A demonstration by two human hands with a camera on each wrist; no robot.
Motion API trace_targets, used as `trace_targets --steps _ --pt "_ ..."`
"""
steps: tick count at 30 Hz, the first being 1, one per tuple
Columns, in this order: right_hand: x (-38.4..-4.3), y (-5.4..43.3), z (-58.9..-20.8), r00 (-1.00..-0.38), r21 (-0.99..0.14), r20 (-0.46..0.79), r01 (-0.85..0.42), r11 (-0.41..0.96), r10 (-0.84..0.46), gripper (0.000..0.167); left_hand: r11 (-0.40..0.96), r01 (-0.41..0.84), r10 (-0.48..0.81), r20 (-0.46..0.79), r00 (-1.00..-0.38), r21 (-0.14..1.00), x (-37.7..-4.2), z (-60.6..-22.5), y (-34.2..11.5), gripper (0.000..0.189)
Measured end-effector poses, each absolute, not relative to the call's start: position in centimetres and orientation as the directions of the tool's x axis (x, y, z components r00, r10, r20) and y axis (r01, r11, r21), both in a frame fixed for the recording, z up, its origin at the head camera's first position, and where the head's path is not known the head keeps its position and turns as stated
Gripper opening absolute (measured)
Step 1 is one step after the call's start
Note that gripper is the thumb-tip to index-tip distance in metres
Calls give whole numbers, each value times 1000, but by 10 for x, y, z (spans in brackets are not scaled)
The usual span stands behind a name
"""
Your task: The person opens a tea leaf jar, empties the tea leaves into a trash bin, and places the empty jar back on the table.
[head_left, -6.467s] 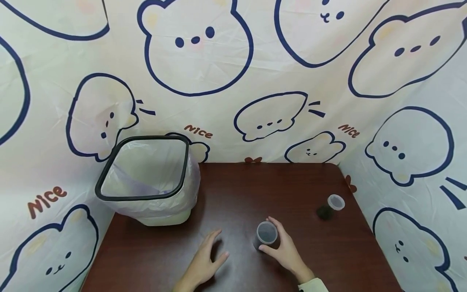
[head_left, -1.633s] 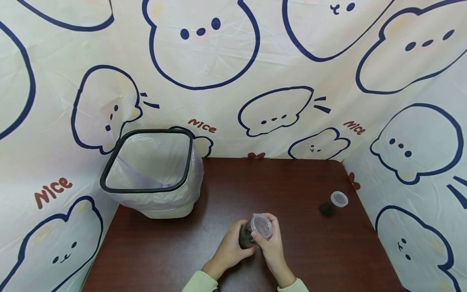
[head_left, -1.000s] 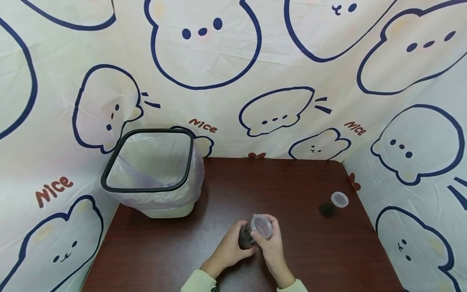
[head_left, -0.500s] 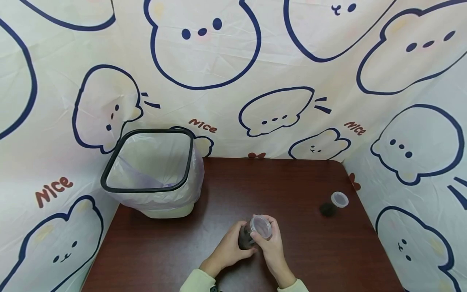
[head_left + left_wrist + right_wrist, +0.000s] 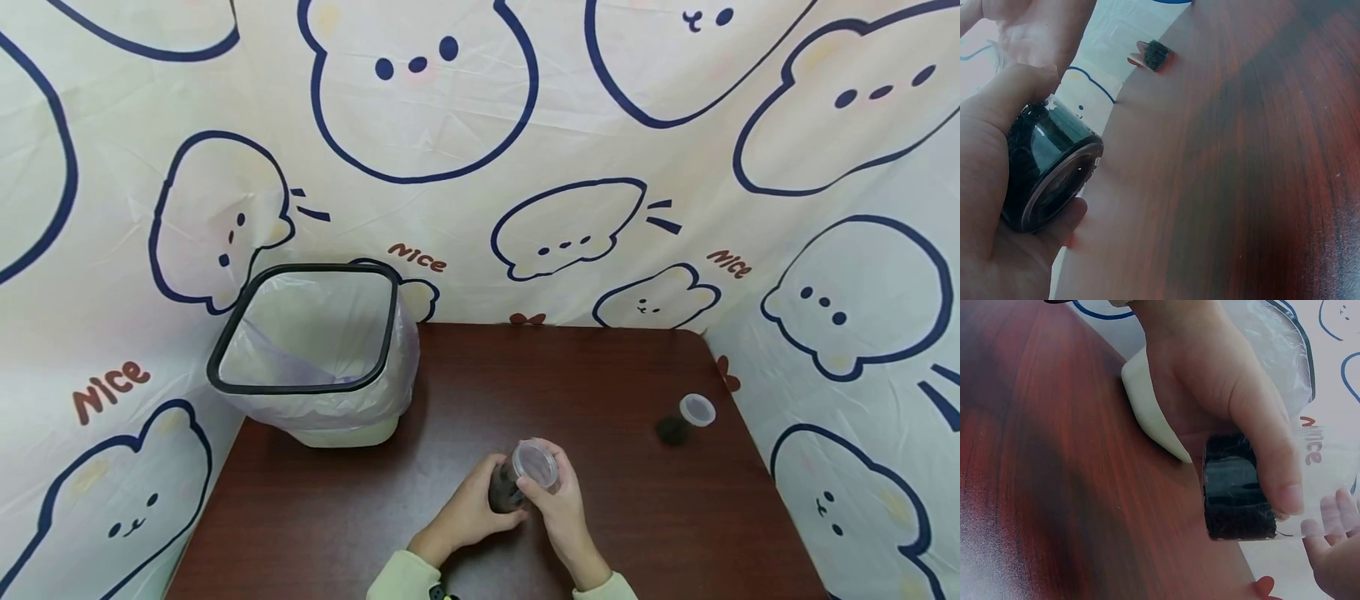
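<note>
Both hands hold a clear plastic jar (image 5: 507,490) with dark contents in its bottom and a translucent lid (image 5: 536,465), tilted toward the right in the head view. The left hand (image 5: 474,507) wraps round the jar's lower body; its thumb lies across the side in the right wrist view. Up at the lid end, the right hand (image 5: 557,500) grips with thumb in front and fingers behind. From the left wrist view the base of the jar (image 5: 1063,181) shows, raised off the table. Part of the jar's side is hidden by the fingers.
A bin (image 5: 345,435) with a black rim and a plastic liner stands at the left back of the brown table (image 5: 675,533). Toward the right edge stands a second jar (image 5: 697,410) with dark contents. Patterned cloth (image 5: 420,208) hangs behind and at the sides.
Several seconds ago only the right hand held the jar, and the left was apart with spread fingers. Now both grip it, lifted and tilted. Over the last second the hands have barely moved.
</note>
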State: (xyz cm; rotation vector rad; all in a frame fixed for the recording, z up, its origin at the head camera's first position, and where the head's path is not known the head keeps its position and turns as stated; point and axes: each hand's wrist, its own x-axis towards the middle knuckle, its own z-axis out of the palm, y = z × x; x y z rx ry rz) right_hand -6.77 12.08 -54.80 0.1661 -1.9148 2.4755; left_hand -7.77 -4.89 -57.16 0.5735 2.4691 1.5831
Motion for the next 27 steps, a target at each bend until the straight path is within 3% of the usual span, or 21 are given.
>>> trace_targets --steps 20,27 --pt "-74 132 -551 -941 -935 218 -126 -331 -259 54 327 197 446 33 -895 924 -76 -572 -51 67" --pt "-74 129 -552 -926 -899 286 -170 -404 -246 67 320 227 420 77 -904 920 -74 -573 -49 64"
